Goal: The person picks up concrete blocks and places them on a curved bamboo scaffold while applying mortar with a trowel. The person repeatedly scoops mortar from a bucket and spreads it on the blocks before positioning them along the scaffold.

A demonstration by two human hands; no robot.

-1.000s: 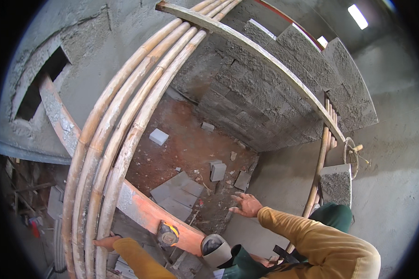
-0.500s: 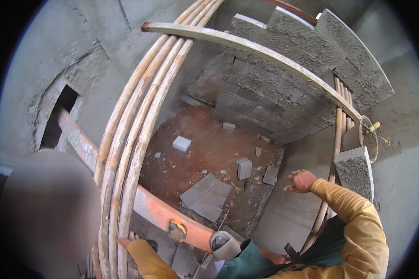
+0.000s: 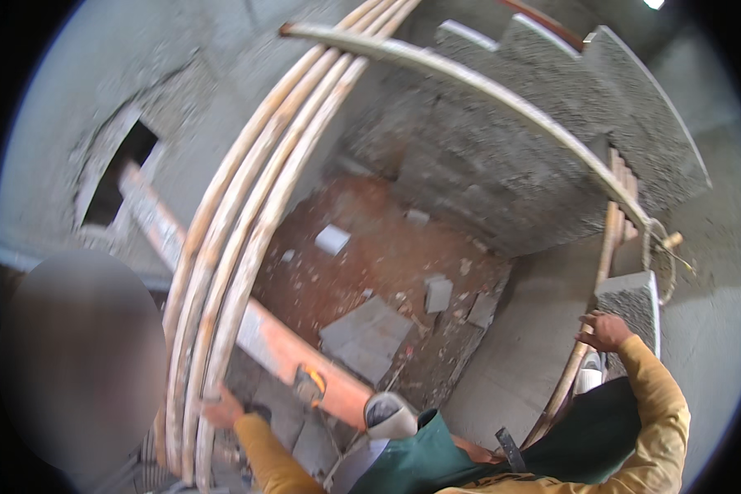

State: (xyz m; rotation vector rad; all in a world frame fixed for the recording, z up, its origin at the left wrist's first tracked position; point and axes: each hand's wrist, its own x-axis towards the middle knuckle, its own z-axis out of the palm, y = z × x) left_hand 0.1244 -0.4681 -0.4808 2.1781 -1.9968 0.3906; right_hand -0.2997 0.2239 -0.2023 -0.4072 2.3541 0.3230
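Observation:
My left hand (image 3: 222, 407) is at the row of long wooden poles (image 3: 263, 222) on the left. Its fingers are apart and touch or nearly touch the nearest pole; blur hides the exact contact. On the right, my right hand (image 3: 608, 332) reaches out with its fingers spread over a slanting pole (image 3: 582, 350). Just beside that hand stands a grey rough-faced block (image 3: 630, 290), partly covered by the hand. Whether the hand presses on the block or on the pole, I cannot tell.
A long timber (image 3: 486, 78) crosses the poles and has rope (image 3: 665, 247) at its right end. Below, an orange-stained beam (image 3: 313, 370) spans the pit. Broken blocks (image 3: 333, 240) and flat slabs (image 3: 366, 336) lie on the reddish floor (image 3: 362, 214). A blurred patch covers the lower left.
My right hand has moved right and slightly down, from open air to the slanting pole and grey block. My left hand has shifted slightly up along the poles. The view has tilted a little.

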